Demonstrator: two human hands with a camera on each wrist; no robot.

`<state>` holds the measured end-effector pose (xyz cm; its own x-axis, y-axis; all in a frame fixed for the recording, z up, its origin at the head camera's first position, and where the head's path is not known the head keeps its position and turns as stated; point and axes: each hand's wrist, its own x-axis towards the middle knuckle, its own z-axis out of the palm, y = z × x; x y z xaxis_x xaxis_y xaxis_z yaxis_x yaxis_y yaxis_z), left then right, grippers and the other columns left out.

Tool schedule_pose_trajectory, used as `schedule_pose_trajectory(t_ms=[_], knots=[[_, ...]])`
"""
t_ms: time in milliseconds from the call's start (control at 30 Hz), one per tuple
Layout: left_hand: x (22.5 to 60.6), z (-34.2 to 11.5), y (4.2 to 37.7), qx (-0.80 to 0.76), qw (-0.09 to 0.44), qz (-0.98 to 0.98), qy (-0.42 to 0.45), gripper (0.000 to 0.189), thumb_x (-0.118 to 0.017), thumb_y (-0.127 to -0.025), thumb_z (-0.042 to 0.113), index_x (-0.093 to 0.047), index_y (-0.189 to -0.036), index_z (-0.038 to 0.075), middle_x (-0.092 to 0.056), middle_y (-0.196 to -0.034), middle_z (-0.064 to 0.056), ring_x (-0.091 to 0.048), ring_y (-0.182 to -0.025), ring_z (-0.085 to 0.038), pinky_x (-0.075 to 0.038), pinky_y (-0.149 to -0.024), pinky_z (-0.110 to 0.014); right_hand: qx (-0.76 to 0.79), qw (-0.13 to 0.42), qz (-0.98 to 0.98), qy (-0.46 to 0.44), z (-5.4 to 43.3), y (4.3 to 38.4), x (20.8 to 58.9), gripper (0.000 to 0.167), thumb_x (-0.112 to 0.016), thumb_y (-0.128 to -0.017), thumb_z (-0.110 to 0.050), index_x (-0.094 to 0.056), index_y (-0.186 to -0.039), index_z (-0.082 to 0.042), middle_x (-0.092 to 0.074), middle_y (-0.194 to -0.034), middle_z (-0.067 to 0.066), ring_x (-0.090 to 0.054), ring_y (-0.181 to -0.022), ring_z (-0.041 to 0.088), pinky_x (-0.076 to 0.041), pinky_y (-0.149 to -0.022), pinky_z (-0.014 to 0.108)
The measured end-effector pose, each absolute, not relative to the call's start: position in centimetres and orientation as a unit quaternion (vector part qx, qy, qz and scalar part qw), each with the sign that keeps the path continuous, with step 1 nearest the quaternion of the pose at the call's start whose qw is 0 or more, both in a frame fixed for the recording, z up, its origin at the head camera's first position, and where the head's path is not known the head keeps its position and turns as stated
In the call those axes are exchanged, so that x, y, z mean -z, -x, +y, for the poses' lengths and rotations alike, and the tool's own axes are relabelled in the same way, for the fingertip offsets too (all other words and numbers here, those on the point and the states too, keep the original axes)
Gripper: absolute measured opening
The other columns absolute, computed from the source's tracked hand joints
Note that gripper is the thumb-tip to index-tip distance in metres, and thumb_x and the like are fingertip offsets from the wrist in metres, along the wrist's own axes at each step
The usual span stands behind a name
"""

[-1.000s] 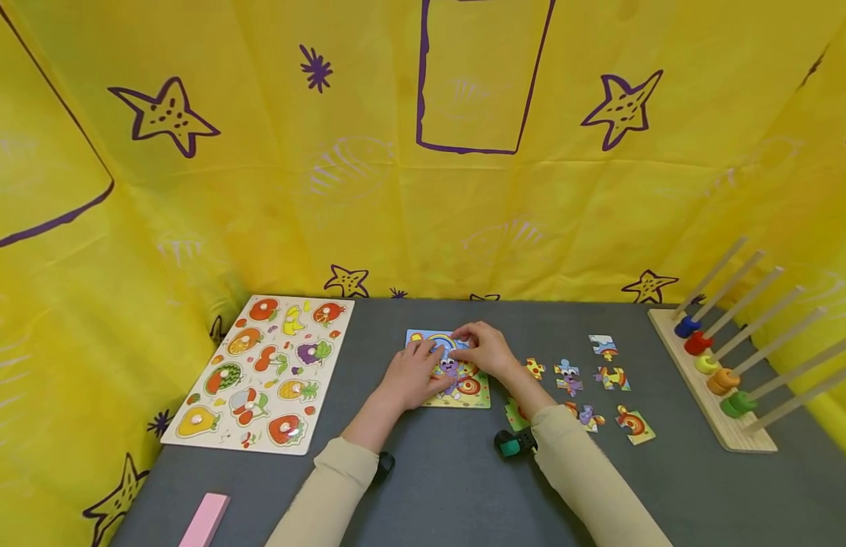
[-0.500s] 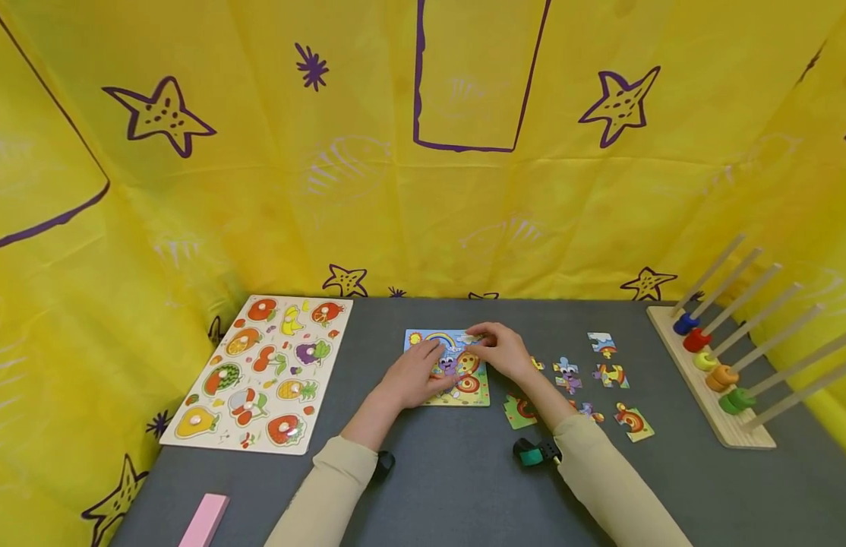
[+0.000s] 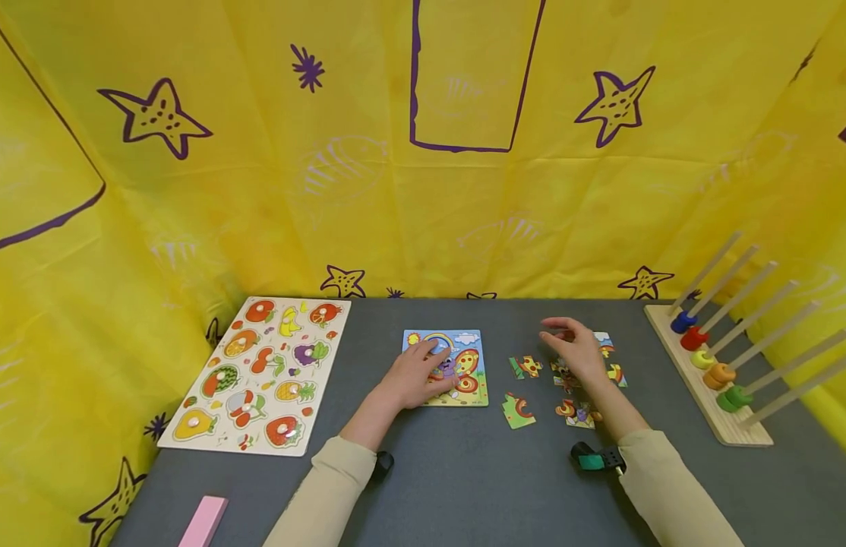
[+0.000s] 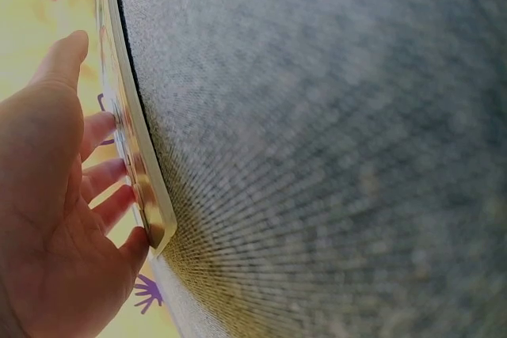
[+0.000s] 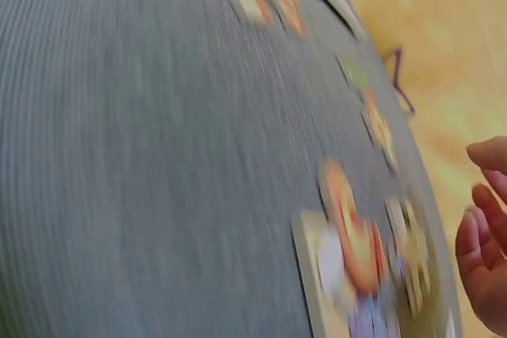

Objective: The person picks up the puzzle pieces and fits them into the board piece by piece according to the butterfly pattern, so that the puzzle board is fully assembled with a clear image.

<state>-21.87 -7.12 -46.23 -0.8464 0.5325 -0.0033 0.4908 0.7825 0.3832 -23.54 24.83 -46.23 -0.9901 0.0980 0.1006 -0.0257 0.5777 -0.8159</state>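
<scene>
Butterfly picture board [image 3: 468, 363] lay flat on the surface [image 3: 457, 486], its left part under the left hand [image 3: 418, 376], whose relaxed fingers rested on it without grasping; right of the board, the right hand [image 3: 579, 351] hung above loose jigsaw pieces, fingers slackly bent with nothing visible in them; a low sweep there could have scattered the crowded pieces, and uneven pressure from the left hand might have skewed the board; the green corner piece [image 3: 519, 411], just right of the board, had knobbly interlocking edges, easily turned the wrong way; pieces and board looked thin, stiff and glossily printed, against ribbed grey cloth; farther right stood a pale wooden ring stacker [image 3: 721, 376] with slender slanting rods.
</scene>
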Motion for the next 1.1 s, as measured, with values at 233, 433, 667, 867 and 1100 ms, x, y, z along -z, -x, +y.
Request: schedule_pose_trajectory(t_ms=[233,433,667,867,1100], knots=[[46.3,-7.2,21.8,-0.190,0.060,0.943,-0.266,0.063,-0.058,-0.094,0.048,-0.047,-0.146,0.014,-0.035,-0.152,-0.016,-0.030,-0.140,-0.036,-0.027,-0.110,-0.055,-0.403,0.100,-0.908,0.053,29.0,22.8,46.5,0.038,-0.068,-0.092,-0.024,-0.064,-0.122,-0.002,-0.062,-0.118,0.021,-0.055,-0.088,0.028,-0.044,-0.067,0.032],[46.3,-7.1,21.8,-0.194,0.060,0.942,-0.265,0.063,-0.058,-0.094,0.049,-0.048,-0.146,0.014,-0.036,-0.151,-0.016,-0.030,-0.139,-0.037,-0.027,-0.110,-0.055,-0.361,0.129,-0.921,0.068,31.2,22.8,47.1,0.044,-0.071,-0.088,-0.019,-0.060,-0.122,0.007,-0.053,-0.121,0.033,-0.044,-0.111,0.047,-0.027,-0.093,0.055],[46.3,-7.1,21.8,-0.194,0.065,0.942,-0.264,0.065,-0.058,-0.094,0.050,-0.047,-0.146,0.014,-0.034,-0.152,-0.016,-0.029,-0.140,-0.037,-0.027,-0.110,-0.055,-0.323,0.103,-0.936,0.091,32.4,22.9,47.6,0.056,-0.070,-0.089,-0.022,-0.052,-0.128,0.014,-0.045,-0.127,0.037,-0.034,-0.121,0.049,-0.018,-0.096,0.059],[46.4,-7.2,21.9,-0.196,0.067,0.942,-0.265,0.065,-0.057,-0.094,0.050,-0.046,-0.147,0.015,-0.034,-0.153,-0.015,-0.029,-0.140,-0.037,-0.027,-0.110,-0.055,-0.333,0.083,-0.933,0.106,32.5,23.1,47.6,0.059,-0.071,-0.089,-0.023,-0.049,-0.130,0.013,-0.045,-0.128,0.038,-0.035,-0.119,0.050,-0.020,-0.097,0.059],[46.4,-7.2,22.0,-0.195,0.069,0.942,-0.265,0.065,-0.056,-0.094,0.051,-0.045,-0.147,0.015,-0.033,-0.153,-0.015,-0.029,-0.140,-0.037,-0.027,-0.110,-0.055,-0.387,0.121,-0.899,0.162,32.0,23.1,47.4,0.045,-0.065,-0.094,-0.027,-0.053,-0.126,0.003,-0.062,-0.118,0.028,-0.056,-0.102,0.039,-0.036,-0.088,0.048]])
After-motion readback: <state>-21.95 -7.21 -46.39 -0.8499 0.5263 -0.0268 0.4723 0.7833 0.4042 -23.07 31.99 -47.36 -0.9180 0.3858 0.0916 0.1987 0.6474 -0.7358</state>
